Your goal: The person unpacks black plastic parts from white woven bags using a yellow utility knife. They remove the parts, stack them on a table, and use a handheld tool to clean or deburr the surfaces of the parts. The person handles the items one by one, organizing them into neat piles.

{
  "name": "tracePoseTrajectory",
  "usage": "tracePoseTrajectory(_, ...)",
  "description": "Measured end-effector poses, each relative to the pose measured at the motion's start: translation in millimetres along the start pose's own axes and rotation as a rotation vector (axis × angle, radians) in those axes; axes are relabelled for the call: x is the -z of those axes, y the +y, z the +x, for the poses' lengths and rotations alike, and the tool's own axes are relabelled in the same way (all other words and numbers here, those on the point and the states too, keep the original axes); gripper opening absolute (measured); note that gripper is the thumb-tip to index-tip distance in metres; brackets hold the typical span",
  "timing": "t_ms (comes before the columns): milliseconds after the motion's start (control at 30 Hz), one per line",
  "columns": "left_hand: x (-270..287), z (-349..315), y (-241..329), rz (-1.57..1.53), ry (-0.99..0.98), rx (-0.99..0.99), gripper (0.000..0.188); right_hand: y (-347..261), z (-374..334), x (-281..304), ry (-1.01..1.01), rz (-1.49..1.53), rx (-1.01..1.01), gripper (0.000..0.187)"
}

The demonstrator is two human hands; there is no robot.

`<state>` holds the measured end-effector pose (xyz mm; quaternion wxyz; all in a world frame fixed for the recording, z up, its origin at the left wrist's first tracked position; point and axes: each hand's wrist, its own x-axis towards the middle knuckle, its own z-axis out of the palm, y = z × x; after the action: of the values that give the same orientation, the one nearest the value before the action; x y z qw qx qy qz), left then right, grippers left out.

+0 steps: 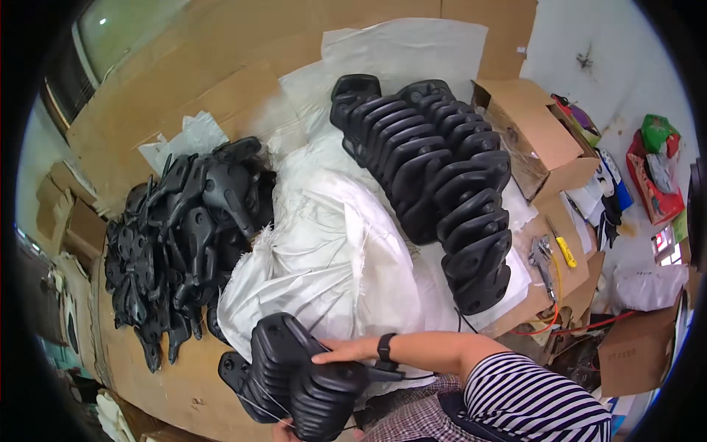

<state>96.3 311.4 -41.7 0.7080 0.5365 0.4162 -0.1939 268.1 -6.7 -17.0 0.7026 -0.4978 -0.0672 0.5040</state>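
A bundle of nested, curved black plastic parts (276, 342) stands in two rows at the table's near edge. My right hand (345, 351) lies across the top of the bundle with its fingers stretched out. Low on the near side, my left hand (284, 430) is partly cut off by the lower edge, its fingers closed on a thin pale cord (266, 398) that runs along the bundle's side. Another black part (233, 368) pokes out at the bundle's left. A crumpled white woven sheet (317, 250) lies just beyond.
Loose black parts (184, 228) are heaped at left. Two long rows of nested black parts (423, 155) stand at the far right. An open cardboard box (541, 125), a yellow utility knife (565, 252) and a metal air gun (543, 269) with an orange hose (557, 295) lie on the right.
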Motion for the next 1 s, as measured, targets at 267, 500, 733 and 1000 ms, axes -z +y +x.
tracePoseTrajectory(267, -6.6, 17.2, 45.5, -0.273, 0.060, -0.332, 0.045, -45.4, -63.7, -25.3, 0.289, -0.611, 0.488, 0.107)
tracePoseTrajectory(500, -166.2, -39.3, 263.5, -0.198, -0.352, -0.870, 0.055, -159.2, -105.1, -9.9, 0.565, -0.858, 1.031, 0.115)
tracePoseTrajectory(733, -375.0, 17.0, 428.8, -0.086, -0.543, -0.815, 0.039, -231.8, -116.4, 66.6, 1.060, -0.974, 1.084, 0.122)
tracePoseTrajectory(1000, -521.8, 187.2, 472.4, 0.255, -0.982, -0.535, 0.043, -269.4, -54.0, 149.4, 1.563, -1.010, 0.800, 0.118)
